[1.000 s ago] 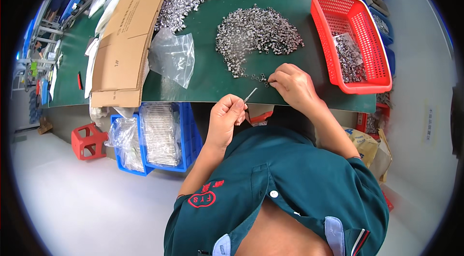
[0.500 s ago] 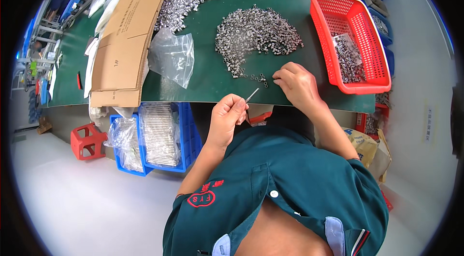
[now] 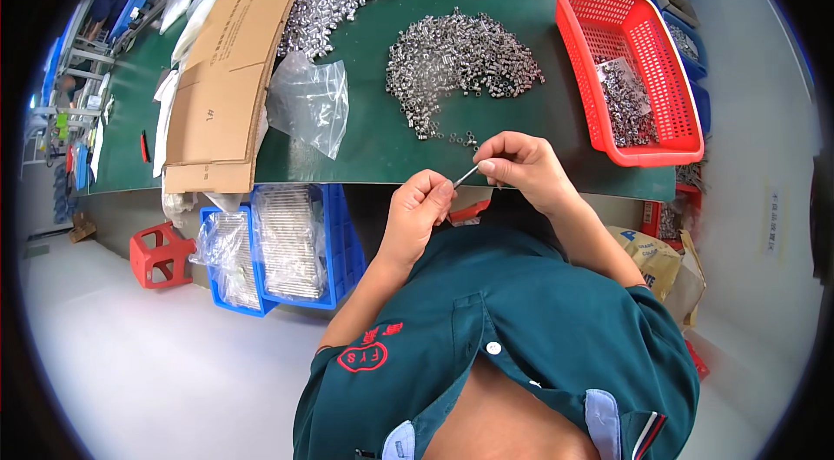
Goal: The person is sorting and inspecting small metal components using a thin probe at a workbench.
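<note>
Left hand (image 3: 420,210): closed on the near end of a thin metal pin (image 3: 466,175), at the table (image 3: 365,143) edge. Right hand (image 3: 519,166): fingers pinched on the pin's far end. Metal parts pile (image 3: 460,65): just beyond. Red basket (image 3: 638,69): right.

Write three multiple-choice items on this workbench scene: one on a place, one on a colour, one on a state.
1. Where does the red basket sit?
A. on the floor
B. at the table's right end
C. on the cardboard

2. What colour is the table top?
A. green
B. white
C. yellow

3. How is the thin metal pin held?
A. lying loose on the table
B. by the left hand alone
C. between both hands

Answers: 1 B, the basket rests right of the pile of small metal parts. 2 A, its bare surface is green. 3 C, the left hand and right hand each pinch an end.
</note>
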`<act>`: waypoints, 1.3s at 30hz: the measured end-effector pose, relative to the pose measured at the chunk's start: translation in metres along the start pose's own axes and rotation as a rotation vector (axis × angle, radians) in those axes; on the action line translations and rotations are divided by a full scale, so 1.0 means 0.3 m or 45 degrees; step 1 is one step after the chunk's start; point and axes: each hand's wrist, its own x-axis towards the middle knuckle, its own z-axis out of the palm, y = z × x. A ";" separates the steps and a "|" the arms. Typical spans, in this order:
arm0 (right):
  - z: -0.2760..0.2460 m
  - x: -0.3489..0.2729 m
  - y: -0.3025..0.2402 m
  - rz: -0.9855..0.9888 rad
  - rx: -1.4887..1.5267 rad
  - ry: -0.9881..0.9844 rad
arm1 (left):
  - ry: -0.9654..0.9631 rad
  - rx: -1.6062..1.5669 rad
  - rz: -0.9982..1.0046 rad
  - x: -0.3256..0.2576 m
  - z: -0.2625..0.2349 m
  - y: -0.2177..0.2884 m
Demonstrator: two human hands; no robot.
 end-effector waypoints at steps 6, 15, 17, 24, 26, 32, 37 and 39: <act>0.005 -0.022 -0.005 -0.442 -0.552 -0.007 | 0.001 0.067 -0.022 -0.012 -0.012 -0.005; 0.055 -0.063 -0.005 -0.313 -0.598 0.161 | 0.041 0.407 0.236 -0.024 0.039 0.010; 0.063 -0.067 0.015 0.031 -0.072 -0.010 | -0.035 0.175 0.108 -0.020 0.034 -0.001; -0.036 -0.002 -0.018 -0.553 -0.899 0.223 | 0.070 0.007 0.103 -0.014 -0.021 -0.009; -0.062 0.032 0.009 -0.712 -1.144 0.236 | 0.115 -0.019 0.116 -0.015 -0.033 -0.009; -0.040 0.079 0.039 -0.861 -1.372 0.163 | 0.125 -0.058 0.110 -0.024 -0.038 -0.011; -0.049 0.075 0.038 -0.847 -1.408 0.149 | 0.132 -0.071 0.101 -0.028 -0.045 -0.010; -0.059 0.070 0.040 -0.864 -1.419 0.152 | 0.132 -0.079 0.099 -0.027 -0.047 -0.011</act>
